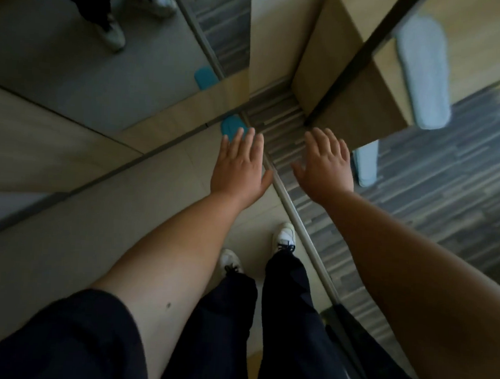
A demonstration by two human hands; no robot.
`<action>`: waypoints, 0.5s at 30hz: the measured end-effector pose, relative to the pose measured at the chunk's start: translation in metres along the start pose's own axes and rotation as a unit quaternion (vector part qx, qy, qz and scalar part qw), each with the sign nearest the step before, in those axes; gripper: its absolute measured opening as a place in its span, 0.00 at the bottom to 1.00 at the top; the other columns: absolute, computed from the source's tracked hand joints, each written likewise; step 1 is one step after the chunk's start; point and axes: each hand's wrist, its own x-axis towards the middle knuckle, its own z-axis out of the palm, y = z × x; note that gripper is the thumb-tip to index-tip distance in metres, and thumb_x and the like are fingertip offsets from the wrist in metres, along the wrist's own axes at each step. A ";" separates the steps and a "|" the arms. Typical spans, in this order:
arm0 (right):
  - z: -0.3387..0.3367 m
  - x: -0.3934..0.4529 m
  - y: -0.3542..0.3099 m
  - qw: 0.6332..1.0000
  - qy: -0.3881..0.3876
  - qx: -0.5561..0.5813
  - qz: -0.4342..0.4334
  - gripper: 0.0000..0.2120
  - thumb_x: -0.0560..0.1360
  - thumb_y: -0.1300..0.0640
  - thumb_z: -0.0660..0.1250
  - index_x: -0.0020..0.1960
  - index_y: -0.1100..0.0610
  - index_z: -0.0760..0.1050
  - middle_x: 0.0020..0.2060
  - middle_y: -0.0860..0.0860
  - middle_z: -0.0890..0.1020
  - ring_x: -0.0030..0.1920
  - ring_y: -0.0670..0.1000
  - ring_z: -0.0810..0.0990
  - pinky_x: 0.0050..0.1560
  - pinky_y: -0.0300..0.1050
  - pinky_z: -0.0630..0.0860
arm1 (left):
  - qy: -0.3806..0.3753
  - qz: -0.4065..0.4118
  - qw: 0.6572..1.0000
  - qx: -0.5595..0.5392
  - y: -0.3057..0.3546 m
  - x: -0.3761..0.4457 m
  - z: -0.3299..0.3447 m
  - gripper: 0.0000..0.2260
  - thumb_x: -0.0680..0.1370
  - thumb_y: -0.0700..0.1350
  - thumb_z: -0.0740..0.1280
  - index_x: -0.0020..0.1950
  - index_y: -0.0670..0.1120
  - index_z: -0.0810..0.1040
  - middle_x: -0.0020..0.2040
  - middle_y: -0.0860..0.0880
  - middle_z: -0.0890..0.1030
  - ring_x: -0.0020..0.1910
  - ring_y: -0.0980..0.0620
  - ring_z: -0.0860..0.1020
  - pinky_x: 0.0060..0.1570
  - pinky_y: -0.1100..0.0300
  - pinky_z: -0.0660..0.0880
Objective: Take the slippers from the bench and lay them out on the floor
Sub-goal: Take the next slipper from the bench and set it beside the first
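A white slipper (422,74) lies on the wooden bench (351,87) at the upper right, its end hanging over the bench's front edge. A second white slipper (367,164) shows below the bench edge on the striped carpet, partly hidden by my right hand. Both arms reach forward and down. My left hand (240,168) is empty with fingers spread, over the tiled floor. My right hand (325,164) is empty too, fingers apart, just left of the lower slipper and below the bench corner.
A mirror (89,62) on the left wall reflects legs and shoes. A blue pad (230,125) sits at the mirror's base. A metal strip (299,218) divides beige tiles from grey striped carpet (448,186). My white shoes (284,238) stand on the tiles.
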 end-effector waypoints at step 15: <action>-0.085 -0.044 0.106 0.986 0.082 0.059 0.133 0.32 0.78 0.42 0.59 0.76 0.57 0.58 0.75 0.56 0.63 0.77 0.57 0.55 0.77 0.55 0.50 | 0.018 0.068 0.998 -0.001 0.117 0.032 -0.075 0.32 0.79 0.58 0.55 0.78 0.43 0.52 0.79 0.42 0.55 0.79 0.44 0.52 0.77 0.45 0.48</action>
